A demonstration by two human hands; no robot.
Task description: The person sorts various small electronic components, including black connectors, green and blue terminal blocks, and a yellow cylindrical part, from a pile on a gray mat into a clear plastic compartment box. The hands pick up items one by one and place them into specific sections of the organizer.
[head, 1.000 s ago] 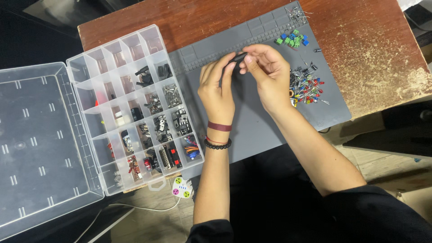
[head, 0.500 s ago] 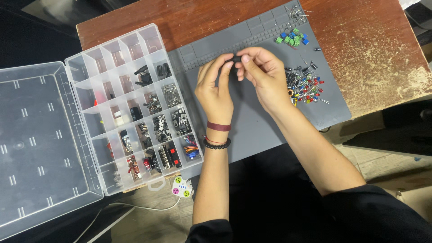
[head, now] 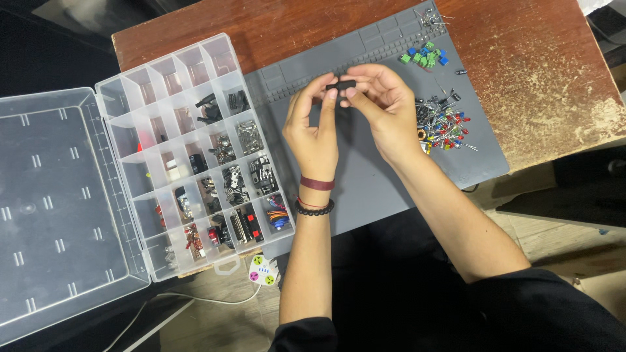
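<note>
Matt grey mat (head: 378,176), worn wooden table (head: 521,65)

A worn reddish-brown wooden desk (head: 521,58) fills the upper part of the view; its varnish is scratched and pale near the right edge. Below it shows a light wooden plank floor (head: 561,244). On the floor lie a white power strip with coloured sockets (head: 263,272) and its white cable (head: 208,301). The upper left corner is dark.

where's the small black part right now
In the head view the small black part is pinched between the left hand and right hand, above the grey mat.
</note>
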